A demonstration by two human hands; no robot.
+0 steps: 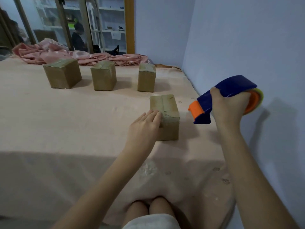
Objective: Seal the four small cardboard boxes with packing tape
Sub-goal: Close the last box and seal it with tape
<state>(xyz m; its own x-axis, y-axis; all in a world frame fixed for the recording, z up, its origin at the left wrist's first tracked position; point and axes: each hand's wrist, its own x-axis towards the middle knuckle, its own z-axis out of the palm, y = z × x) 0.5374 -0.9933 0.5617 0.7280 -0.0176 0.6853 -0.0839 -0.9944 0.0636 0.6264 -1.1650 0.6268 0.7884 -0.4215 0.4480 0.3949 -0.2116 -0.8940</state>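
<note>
Four small brown cardboard boxes stand on a pink bed sheet [66,121]. Three form a back row: the left box [62,74], the middle box [103,76] and the right box [146,78]. The nearest box [170,111] stands in front, its top flaps closed with a seam running down the middle. My left hand [145,126] rests flat against that box's left side and top edge, fingers together. My right hand [231,106] grips a blue and orange tape dispenser [219,98], held in the air to the right of the nearest box, orange end pointing toward it.
A crumpled pink blanket [66,53] lies behind the back row. A pale blue wall [247,47] runs along the bed's right edge. My knees [148,210] press against the bed's near edge. Glass doors with shelves and a seated person are at the far back.
</note>
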